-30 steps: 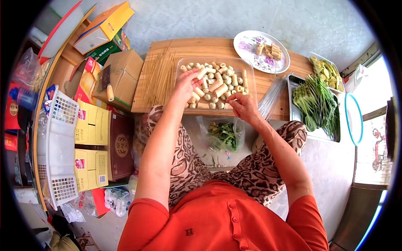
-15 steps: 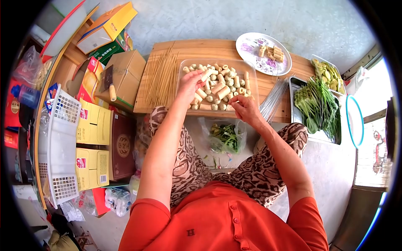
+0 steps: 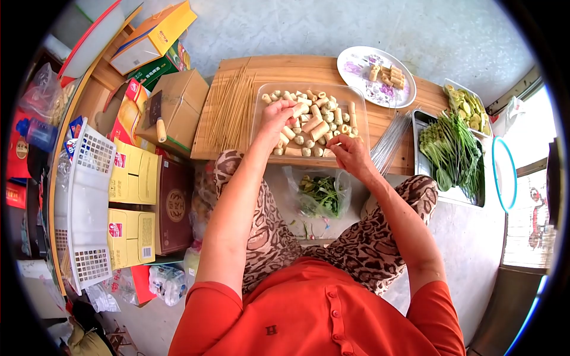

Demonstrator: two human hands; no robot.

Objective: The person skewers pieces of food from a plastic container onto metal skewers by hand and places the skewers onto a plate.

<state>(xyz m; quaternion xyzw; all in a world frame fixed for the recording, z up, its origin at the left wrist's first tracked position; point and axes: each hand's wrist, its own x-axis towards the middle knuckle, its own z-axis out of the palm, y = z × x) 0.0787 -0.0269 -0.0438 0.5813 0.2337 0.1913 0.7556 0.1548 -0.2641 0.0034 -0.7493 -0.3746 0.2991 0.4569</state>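
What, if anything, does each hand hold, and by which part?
The left hand seems to pinch a pale roll by one end; the right hand cannot be told.

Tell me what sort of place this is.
Likely a food preparation corner in a home or small shop: a clear tray of food pieces, thin sticks on a wooden table, leafy greens in a metal tray.

1. Pale grey, smooth floor (image 3: 460, 255), spreading across the right side and lit evenly.
2. Mottled blue-grey surface (image 3: 285, 29) along the top, beyond the furniture; hard to tell whether wall or floor.
3. Low, light-brown wooden table (image 3: 320, 63) with visible grain, just short of that mottled surface.
4. Brown wooden shelving (image 3: 92, 121) at far left, bowed by the lens.
5. Bright, white-glowing window or doorway opening (image 3: 531, 127) at right, with strong daylight there.
6. Dark brownish-grey panel (image 3: 507, 299) at lower right.
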